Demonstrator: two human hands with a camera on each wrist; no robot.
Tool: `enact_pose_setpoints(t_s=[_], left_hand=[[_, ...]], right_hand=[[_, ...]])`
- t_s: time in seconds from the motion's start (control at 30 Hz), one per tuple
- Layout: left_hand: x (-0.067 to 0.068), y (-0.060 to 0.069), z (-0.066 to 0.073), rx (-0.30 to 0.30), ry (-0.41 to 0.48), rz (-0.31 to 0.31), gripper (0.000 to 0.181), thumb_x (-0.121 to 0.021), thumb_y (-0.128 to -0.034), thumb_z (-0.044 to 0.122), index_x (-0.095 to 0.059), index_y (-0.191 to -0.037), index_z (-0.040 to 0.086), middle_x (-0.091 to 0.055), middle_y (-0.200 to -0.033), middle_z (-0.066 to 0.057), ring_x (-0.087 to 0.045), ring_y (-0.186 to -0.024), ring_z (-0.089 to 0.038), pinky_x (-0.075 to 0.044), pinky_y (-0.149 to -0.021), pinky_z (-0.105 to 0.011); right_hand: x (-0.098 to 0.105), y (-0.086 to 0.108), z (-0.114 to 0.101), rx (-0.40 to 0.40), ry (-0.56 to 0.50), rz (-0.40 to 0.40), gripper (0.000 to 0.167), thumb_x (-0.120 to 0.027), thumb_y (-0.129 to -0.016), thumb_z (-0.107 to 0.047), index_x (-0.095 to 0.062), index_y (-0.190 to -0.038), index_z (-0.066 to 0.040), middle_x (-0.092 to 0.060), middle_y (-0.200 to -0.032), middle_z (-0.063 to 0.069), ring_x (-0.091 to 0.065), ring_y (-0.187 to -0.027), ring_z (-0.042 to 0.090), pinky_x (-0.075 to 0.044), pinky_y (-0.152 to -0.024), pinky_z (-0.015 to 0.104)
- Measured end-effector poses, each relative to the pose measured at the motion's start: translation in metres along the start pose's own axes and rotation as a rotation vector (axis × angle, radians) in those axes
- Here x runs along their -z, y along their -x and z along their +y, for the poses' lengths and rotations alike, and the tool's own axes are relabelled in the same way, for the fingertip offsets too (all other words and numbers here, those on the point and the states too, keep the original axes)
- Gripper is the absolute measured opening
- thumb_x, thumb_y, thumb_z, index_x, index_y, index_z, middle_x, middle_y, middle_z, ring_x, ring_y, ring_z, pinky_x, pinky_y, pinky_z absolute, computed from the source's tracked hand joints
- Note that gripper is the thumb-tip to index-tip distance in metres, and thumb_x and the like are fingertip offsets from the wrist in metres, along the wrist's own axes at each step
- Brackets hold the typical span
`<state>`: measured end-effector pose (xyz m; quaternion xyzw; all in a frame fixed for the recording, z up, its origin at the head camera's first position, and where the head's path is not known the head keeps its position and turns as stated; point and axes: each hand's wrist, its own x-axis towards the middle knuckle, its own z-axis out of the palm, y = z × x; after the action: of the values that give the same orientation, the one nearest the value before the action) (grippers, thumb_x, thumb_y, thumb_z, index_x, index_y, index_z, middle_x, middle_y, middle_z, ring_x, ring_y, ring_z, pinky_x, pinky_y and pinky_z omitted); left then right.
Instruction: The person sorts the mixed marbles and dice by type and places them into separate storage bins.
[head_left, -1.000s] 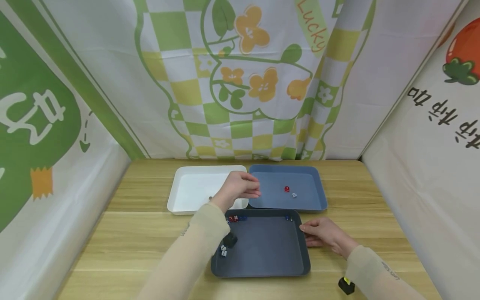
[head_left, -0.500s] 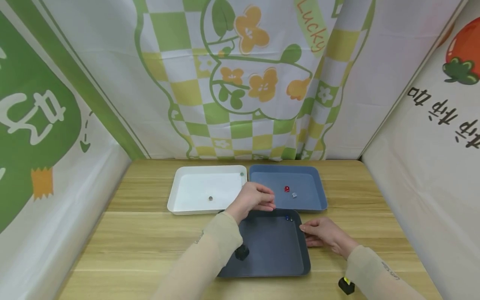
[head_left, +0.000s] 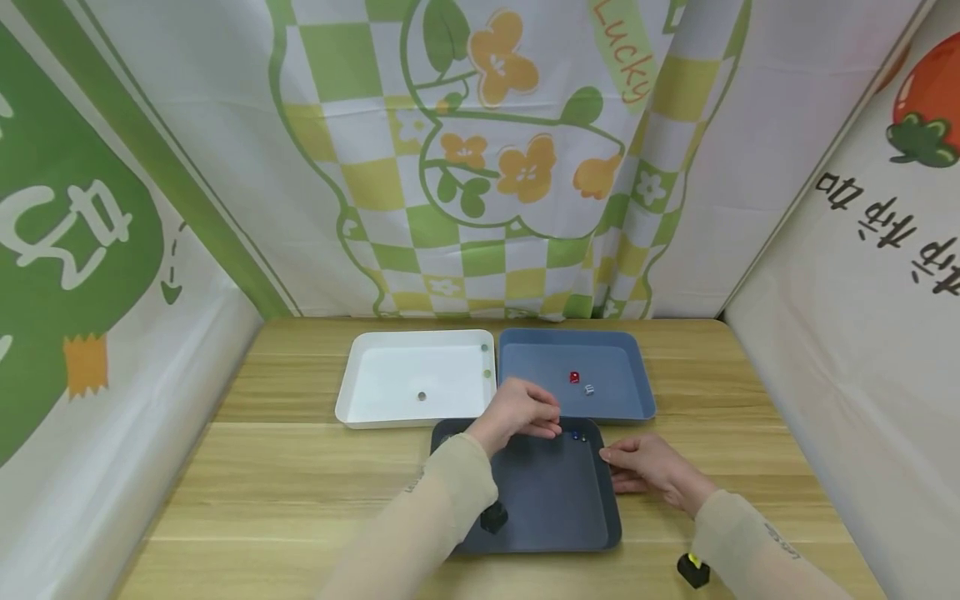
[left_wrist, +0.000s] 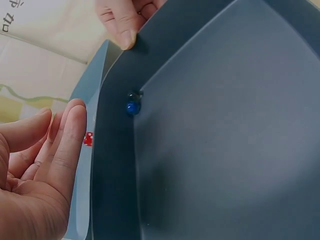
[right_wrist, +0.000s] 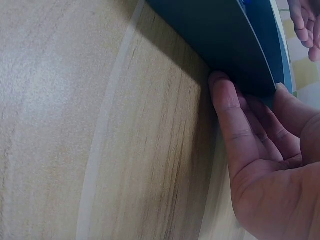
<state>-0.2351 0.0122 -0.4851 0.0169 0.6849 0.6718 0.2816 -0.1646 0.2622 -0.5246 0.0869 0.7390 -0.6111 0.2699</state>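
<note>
My left hand point(head_left: 521, 408) hovers over the far rim of the dark grey tray point(head_left: 555, 500), thumb and straight fingers apart with nothing between them in the left wrist view. To its right, a blue marble point(left_wrist: 133, 107) and a dark clear marble point(left_wrist: 133, 95) lie together in the tray's far right corner. My right hand point(head_left: 652, 471) holds that tray's right side, thumb on the rim and fingers against the outer wall point(right_wrist: 215, 45). My left forearm hides the tray's left part.
Behind stands a white tray point(head_left: 390, 371) with a few small marbles, one a brownish marble point(head_left: 422, 396). Beside it, a blue tray point(head_left: 536, 358) bears a red die point(head_left: 574, 377) and a whitish die point(head_left: 588, 389). Curtains enclose the wooden table point(head_left: 270, 475).
My left hand has moved right and nearer from the white tray's right end to the dark tray's far rim. Its forearm now covers the dice at that tray's left. The right hand stays put.
</note>
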Motion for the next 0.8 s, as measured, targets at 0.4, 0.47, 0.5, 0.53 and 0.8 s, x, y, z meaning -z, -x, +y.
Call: enact_pose_setpoints(t_s=[0.4, 0.47, 0.5, 0.53, 0.8], left_hand=[[-0.008, -0.003, -0.014, 0.023, -0.045, 0.009, 0.02, -0.072, -0.0928, -0.001, -0.072, -0.112, -0.009, -0.073, -0.101, -0.028, -0.077, -0.079, -0.03, -0.066, -0.074, -0.041], [-0.01, -0.004, -0.018, 0.023, -0.05, 0.017, 0.018, -0.072, -0.0923, -0.003, -0.073, -0.109, -0.008, -0.074, -0.1, -0.028, -0.077, -0.077, -0.029, -0.066, -0.072, -0.04], [-0.011, -0.004, -0.02, 0.023, -0.057, 0.016, 0.017, -0.072, -0.0924, -0.003, -0.073, -0.109, -0.008, -0.074, -0.099, -0.027, -0.077, -0.077, -0.029, -0.066, -0.071, -0.039], [-0.012, -0.005, -0.022, 0.024, -0.064, 0.014, 0.017, -0.071, -0.0928, -0.003, -0.074, -0.109, -0.008, -0.074, -0.1, -0.027, -0.077, -0.077, -0.028, -0.066, -0.071, -0.039], [-0.017, -0.005, -0.03, 0.019, -0.106, 0.013, 0.017, -0.071, -0.0941, 0.0, -0.074, -0.109, -0.007, -0.076, -0.094, -0.021, -0.077, -0.076, -0.027, -0.066, -0.072, -0.039]], right_hand=[[0.001, -0.001, -0.001, 0.0, 0.005, -0.004, 0.041, -0.066, -0.101, -0.018, -0.063, -0.125, 0.015, -0.075, -0.099, 0.015, -0.075, -0.086, 0.023, -0.065, -0.08, 0.042], [0.001, -0.001, 0.0, 0.004, 0.007, -0.007, 0.041, -0.066, -0.101, -0.018, -0.064, -0.125, 0.015, -0.075, -0.099, 0.015, -0.075, -0.086, 0.023, -0.065, -0.08, 0.042], [0.001, -0.001, 0.0, 0.006, 0.006, -0.008, 0.041, -0.066, -0.102, -0.019, -0.064, -0.125, 0.015, -0.075, -0.099, 0.015, -0.075, -0.086, 0.022, -0.065, -0.08, 0.041], [0.001, -0.001, 0.0, 0.009, 0.005, -0.009, 0.04, -0.066, -0.102, -0.018, -0.064, -0.124, 0.015, -0.075, -0.099, 0.015, -0.075, -0.086, 0.022, -0.065, -0.08, 0.041], [0.0, -0.001, 0.0, 0.007, 0.007, -0.004, 0.041, -0.066, -0.102, -0.018, -0.063, -0.125, 0.015, -0.075, -0.099, 0.015, -0.075, -0.086, 0.022, -0.065, -0.079, 0.041]])
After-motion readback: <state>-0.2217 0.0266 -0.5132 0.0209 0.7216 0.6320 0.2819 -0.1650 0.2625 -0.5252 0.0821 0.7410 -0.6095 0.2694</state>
